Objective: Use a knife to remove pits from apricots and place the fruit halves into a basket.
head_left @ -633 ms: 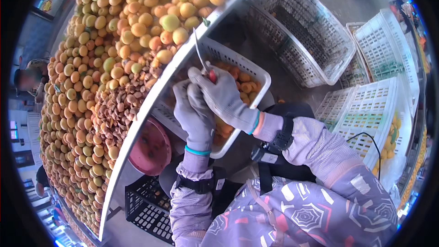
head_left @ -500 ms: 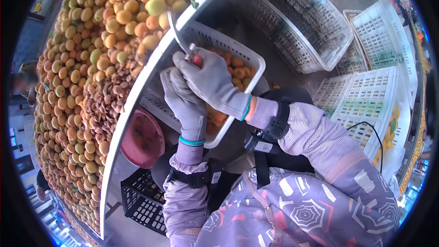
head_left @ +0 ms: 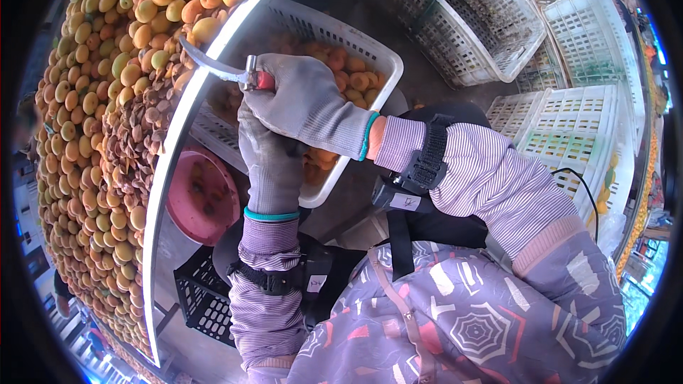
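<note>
My right hand, in a grey glove, is closed round the red handle of a small curved knife. Its blade points left, over the white rim of the table. Just below, my left hand, also gloved in grey, presses up against the right one. The right hand hides its fingers and whatever may be in them. Beneath both hands stands a white plastic crate with orange apricot pieces in it. A heap of whole apricots covers the table on the left.
Small brown pieces lie piled near the table's white edge. Under that edge are a pink basin and a black crate. Several white crates stand at the right, one with yellow fruit beside it.
Both hands have shifted left and the knife with them. Its blade has swung from pointing up to pointing left. More of the left hand's fingers is now covered by the right hand.
</note>
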A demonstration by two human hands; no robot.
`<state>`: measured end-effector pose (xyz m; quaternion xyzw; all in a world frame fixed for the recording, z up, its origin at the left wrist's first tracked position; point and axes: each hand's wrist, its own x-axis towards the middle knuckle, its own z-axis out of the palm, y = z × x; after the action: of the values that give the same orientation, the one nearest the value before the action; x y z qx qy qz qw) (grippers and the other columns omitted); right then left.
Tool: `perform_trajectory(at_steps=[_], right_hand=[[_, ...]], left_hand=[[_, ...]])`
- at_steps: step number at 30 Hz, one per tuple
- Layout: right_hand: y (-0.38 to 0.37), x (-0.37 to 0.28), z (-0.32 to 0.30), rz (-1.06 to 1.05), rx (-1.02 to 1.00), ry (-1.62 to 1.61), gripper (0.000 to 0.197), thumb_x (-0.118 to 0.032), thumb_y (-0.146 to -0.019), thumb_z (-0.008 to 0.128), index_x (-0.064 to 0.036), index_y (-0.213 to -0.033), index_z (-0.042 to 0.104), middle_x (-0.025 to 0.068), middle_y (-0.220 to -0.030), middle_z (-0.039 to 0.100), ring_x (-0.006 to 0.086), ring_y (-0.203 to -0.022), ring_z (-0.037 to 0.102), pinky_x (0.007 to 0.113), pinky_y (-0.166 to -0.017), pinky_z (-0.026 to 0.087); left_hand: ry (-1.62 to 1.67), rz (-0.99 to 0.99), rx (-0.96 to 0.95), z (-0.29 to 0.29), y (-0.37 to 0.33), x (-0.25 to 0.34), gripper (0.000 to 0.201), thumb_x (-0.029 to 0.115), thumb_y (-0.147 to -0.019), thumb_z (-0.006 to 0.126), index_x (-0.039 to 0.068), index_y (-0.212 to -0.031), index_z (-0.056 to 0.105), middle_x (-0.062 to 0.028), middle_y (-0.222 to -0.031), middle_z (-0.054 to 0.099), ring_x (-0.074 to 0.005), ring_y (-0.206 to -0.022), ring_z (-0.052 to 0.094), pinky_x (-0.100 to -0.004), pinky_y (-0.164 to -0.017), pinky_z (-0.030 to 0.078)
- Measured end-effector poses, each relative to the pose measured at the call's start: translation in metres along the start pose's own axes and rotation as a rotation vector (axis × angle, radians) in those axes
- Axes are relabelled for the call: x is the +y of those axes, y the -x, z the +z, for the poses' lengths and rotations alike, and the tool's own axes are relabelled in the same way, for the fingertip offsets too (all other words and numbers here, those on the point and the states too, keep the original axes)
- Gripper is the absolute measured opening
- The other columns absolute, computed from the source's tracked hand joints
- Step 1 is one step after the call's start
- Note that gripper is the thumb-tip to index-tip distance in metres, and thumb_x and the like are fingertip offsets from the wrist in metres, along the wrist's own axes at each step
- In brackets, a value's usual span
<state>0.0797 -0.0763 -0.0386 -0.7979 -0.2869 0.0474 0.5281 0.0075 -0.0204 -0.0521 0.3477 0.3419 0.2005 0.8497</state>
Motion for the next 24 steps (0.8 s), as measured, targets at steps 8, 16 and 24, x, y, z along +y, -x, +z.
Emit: perform_trajectory(at_steps=[8, 16, 24], right_hand=[[-0.009, -0.007, -0.002, -0.067, 0.029, -0.324, 0.015, -0.019, -0.075, 0.064, -0.0072, -0.069, 0.057, 0.0049, -0.061, 0.060, 0.0225, -0.056, 0.059, 0.032, -0.053, 0.045], [-0.024, 0.004, -0.026, 0.480, -0.205, -0.973, 0.027, -0.023, -0.082, 0.063, -0.0081, -0.064, 0.051, -0.0047, -0.057, 0.049, 0.0069, -0.048, 0.044, 0.023, -0.048, 0.037], [-0.023, -0.028, -0.048, 0.367, -0.221, -0.647, 0.030, -0.034, -0.086, 0.060, -0.0070, -0.072, 0.056, 0.0029, -0.064, 0.060, 0.0109, -0.052, 0.055, 0.025, -0.043, 0.040]], left_hand=[[0.319, -0.591, -0.402, -0.013, 0.002, 0.031, 0.026, 0.031, -0.090, 0.043, 0.007, -0.096, 0.052, -0.0008, -0.060, 0.049, -0.0048, -0.037, 0.037, -0.0173, -0.038, 0.036], [0.038, -0.243, -0.288, -0.008, 0.014, 0.037, 0.047, 0.048, -0.093, 0.034, 0.006, -0.093, 0.055, -0.0023, -0.058, 0.045, -0.0092, -0.038, 0.031, -0.0224, -0.040, 0.034], [-0.227, -0.060, -0.146, -0.006, 0.025, 0.045, 0.060, 0.057, -0.091, 0.031, 0.003, -0.091, 0.057, -0.0013, -0.058, 0.046, -0.0076, -0.041, 0.035, -0.0216, -0.042, 0.038]])
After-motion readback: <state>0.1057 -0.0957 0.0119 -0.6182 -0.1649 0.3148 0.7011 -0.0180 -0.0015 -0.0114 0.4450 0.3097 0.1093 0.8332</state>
